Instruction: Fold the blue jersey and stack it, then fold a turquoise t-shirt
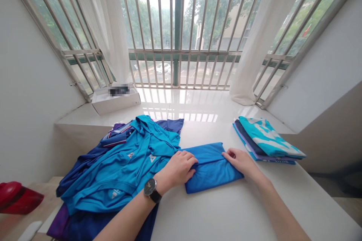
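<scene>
Head: left fingers half-curled on blue cloth; right fingers pinch it.

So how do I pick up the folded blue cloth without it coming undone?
Try the left and right edges of the blue cloth, one hand from each side, fingers under, thumbs on top. It lies flat with its layers just folded over, so pinching both edges should keep them together.

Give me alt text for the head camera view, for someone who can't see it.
Left hand and right hand touch a folded blue garment on a white table; rumpled shirts lie left, a folded stack right, a barred window beyond.
</scene>
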A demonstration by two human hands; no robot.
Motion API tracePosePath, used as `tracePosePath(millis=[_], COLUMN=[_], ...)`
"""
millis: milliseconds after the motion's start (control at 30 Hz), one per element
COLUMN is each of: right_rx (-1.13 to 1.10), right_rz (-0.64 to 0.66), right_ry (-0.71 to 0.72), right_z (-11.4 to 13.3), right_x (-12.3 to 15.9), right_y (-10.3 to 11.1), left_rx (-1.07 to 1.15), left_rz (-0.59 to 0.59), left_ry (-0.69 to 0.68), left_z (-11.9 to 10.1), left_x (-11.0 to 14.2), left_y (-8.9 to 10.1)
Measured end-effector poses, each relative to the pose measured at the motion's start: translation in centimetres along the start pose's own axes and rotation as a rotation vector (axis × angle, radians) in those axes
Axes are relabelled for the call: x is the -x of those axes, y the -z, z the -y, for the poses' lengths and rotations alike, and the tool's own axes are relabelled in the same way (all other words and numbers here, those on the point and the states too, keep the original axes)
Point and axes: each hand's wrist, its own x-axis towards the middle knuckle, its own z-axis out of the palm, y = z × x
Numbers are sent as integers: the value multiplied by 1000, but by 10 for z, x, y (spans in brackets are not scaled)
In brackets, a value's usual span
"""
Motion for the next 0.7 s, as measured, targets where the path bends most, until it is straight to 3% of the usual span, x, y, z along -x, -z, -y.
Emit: tracePosePath(millis=[400, 467, 600, 700], right_rx=[213, 257, 278, 291], right_rz=[-18, -95, -369, -316], right_ry=[-22, 27, 213, 380], right_z=[-5, -1, 20, 31], right_x=[3, 4, 6, 7], right_y=[-3, -2, -10, -26], left_rx=[-85, -85, -86, -88], left_rz=[45, 48, 51, 42], left_ry=[53, 55, 61, 62], left_z=[-1, -2, -2, -3], left_x=[-1, -1, -1, -2], left_y=[7, 7, 7, 6])
